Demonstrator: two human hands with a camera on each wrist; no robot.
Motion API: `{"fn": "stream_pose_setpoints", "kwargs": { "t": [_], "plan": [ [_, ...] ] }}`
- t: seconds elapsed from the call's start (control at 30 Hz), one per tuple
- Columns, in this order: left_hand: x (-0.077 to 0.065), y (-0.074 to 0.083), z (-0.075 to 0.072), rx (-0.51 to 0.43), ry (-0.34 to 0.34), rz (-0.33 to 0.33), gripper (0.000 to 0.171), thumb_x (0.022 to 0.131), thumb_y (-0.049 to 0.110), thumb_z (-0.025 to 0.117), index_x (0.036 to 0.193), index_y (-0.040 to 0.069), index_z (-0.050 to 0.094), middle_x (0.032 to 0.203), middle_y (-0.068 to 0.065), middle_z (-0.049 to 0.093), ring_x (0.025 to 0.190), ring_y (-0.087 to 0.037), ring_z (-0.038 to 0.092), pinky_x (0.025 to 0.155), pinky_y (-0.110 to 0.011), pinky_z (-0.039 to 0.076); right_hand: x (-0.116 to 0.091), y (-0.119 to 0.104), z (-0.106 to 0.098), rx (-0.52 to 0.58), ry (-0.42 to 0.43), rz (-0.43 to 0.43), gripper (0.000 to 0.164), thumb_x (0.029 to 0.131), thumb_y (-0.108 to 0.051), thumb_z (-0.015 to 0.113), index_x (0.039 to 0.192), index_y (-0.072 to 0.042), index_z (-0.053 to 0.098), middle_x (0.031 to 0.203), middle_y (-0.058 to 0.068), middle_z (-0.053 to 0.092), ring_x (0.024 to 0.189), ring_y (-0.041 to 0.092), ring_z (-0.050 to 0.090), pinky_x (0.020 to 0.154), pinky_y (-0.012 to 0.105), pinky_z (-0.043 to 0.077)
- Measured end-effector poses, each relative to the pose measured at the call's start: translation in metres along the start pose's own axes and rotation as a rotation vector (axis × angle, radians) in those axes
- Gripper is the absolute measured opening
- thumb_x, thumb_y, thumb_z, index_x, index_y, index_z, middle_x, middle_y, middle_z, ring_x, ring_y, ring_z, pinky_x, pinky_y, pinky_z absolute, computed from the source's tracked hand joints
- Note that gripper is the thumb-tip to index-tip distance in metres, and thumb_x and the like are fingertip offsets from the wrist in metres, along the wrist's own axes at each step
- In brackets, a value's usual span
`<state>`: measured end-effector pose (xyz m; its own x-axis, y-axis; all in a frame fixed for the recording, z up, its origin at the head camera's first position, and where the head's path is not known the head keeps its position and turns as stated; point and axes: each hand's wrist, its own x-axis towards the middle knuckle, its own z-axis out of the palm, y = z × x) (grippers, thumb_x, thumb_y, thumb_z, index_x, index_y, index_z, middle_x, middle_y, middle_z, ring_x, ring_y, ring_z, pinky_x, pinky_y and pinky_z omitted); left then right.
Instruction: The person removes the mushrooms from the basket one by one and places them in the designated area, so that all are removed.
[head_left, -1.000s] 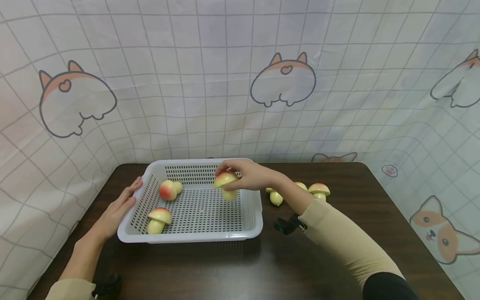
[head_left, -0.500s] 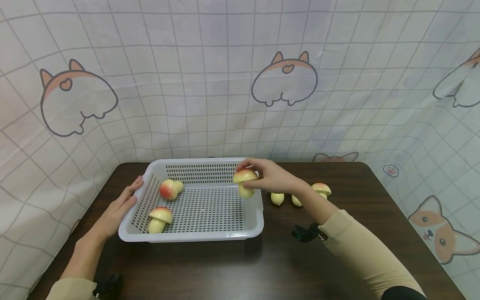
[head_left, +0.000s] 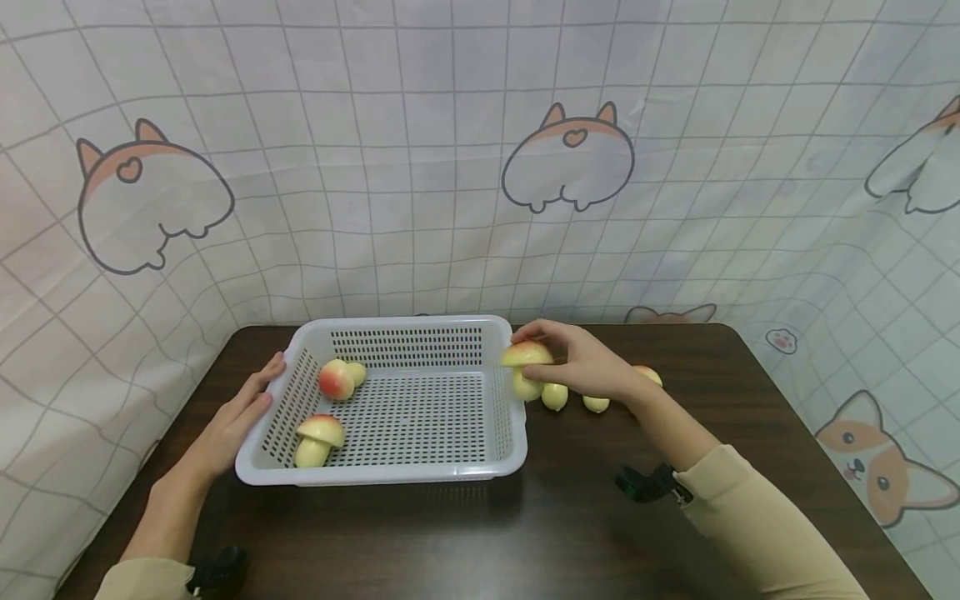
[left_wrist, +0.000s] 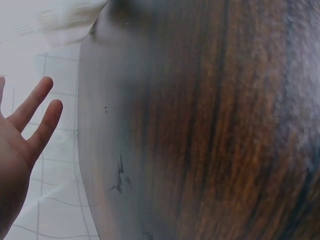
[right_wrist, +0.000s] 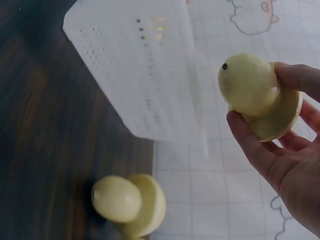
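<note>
**Pinching a toy mushroom [head_left: 527, 356] at the right rim of a white basket [head_left: 405, 476]**

Grips the toy mushroom with the right hand [head_left: 576, 358], with thumb and fingers curled round opposite sides. Holds it upright, cap on top, overlapping the basket's right rim in the head view; impossible to tell whether touching or apart there. Rests the left hand [head_left: 231, 423] against the left rim, with fingers released, straight and spread.

Displays gridlines and cartoon dogs [head_left: 567, 171] on the pale cloth [head_left: 405, 208] behind.

Has two more mushrooms [head_left: 318, 440] lying inside the basket, toward its left end: one near the far corner, tipped over, one nearer the front, cap up. Has further mushrooms [head_left: 555, 397] close together on the dark table [head_left: 375, 550], just right of the basket, partly hidden behind the right hand and forearm [head_left: 667, 421]. Wears beige sleeves [head_left: 765, 525] and a black device [head_left: 647, 484] at each wrist.
</note>
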<state>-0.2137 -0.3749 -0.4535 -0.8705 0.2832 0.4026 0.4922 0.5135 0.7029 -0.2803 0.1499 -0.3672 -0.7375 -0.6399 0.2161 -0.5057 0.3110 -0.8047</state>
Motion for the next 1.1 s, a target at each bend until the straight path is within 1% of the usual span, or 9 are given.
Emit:
{"fn": "stream_pose_setpoints", "kwargs": {
  "t": [0.1,0.2,0.37,0.43,0.57,0.8,0.93,1.1],
  "plan": [
    [0.0,0.0,0.0,0.001,-0.001,-0.008,0.046,0.109,0.007,0.039,0.155,-0.001,0.037,0.167,-0.019,0.022,0.145,0.008,0.019,0.103,-0.008,0.022,-0.009,0.004,-0.004,0.011,0.019,0.014,0.042,0.093,-0.02,0.079,0.131,-0.015,0.063,0.119,0.003,0.068,0.101,0.023,0.064,0.086,0.039,0.051],
    [-0.001,0.0,0.0,-0.003,-0.004,-0.014,0.047,0.109,0.008,0.039,0.156,0.0,0.036,0.167,-0.019,0.021,0.145,0.009,0.019,0.103,-0.007,0.021,-0.017,0.009,-0.006,0.046,0.033,0.022,0.042,0.093,-0.015,0.079,0.132,-0.012,0.062,0.124,0.006,0.065,0.103,0.025,0.063,0.086,0.039,0.052],
    [-0.001,0.0,0.001,-0.01,-0.006,-0.016,0.047,0.109,0.008,0.038,0.156,-0.001,0.036,0.167,-0.02,0.02,0.145,0.009,0.019,0.103,-0.007,0.021,-0.031,0.019,-0.008,0.041,0.062,0.04,0.042,0.093,-0.013,0.079,0.131,-0.01,0.063,0.127,0.006,0.064,0.103,0.028,0.063,0.084,0.037,0.052],
    [-0.001,0.0,0.001,-0.01,-0.005,-0.016,0.047,0.109,0.008,0.038,0.156,-0.001,0.036,0.167,-0.02,0.02,0.145,0.009,0.018,0.103,-0.007,0.021,-0.037,0.023,-0.008,0.026,0.072,0.054,0.041,0.093,-0.015,0.079,0.131,-0.012,0.064,0.126,0.005,0.065,0.106,0.028,0.063,0.082,0.036,0.053],
    [-0.001,0.002,0.001,-0.013,-0.013,-0.023,0.048,0.11,0.008,0.038,0.157,0.0,0.033,0.168,-0.019,0.018,0.145,0.009,0.017,0.102,-0.007,0.021,-0.046,0.031,-0.008,0.028,0.076,0.078,0.041,0.093,-0.016,0.078,0.132,-0.012,0.063,0.128,0.004,0.065,0.115,0.027,0.06,0.083,0.036,0.053],
    [-0.001,0.003,0.0,-0.02,-0.018,-0.03,0.049,0.11,0.009,0.038,0.158,0.0,0.032,0.168,-0.018,0.018,0.145,0.008,0.017,0.102,-0.007,0.022,-0.056,0.046,-0.002,0.036,0.064,0.117,0.046,0.093,-0.018,0.079,0.134,-0.007,0.06,0.134,0.006,0.061,0.12,0.029,0.058,0.088,0.033,0.051],
    [-0.001,0.003,0.0,-0.019,-0.017,-0.027,0.048,0.11,0.008,0.038,0.157,0.0,0.033,0.168,-0.019,0.018,0.146,0.008,0.017,0.103,-0.007,0.021,-0.061,0.054,0.003,0.044,0.068,0.132,0.045,0.091,-0.018,0.081,0.131,-0.008,0.061,0.134,0.009,0.061,0.122,0.032,0.057,0.089,0.034,0.052],
    [-0.001,0.002,0.0,-0.008,-0.013,-0.034,0.048,0.11,0.009,0.038,0.157,0.001,0.034,0.168,-0.018,0.019,0.145,0.009,0.017,0.101,-0.007,0.022,-0.065,0.063,0.01,0.032,0.083,0.132,0.043,0.09,-0.017,0.082,0.128,-0.009,0.063,0.132,0.008,0.061,0.126,0.033,0.055,0.092,0.033,0.05]
  ]
}}
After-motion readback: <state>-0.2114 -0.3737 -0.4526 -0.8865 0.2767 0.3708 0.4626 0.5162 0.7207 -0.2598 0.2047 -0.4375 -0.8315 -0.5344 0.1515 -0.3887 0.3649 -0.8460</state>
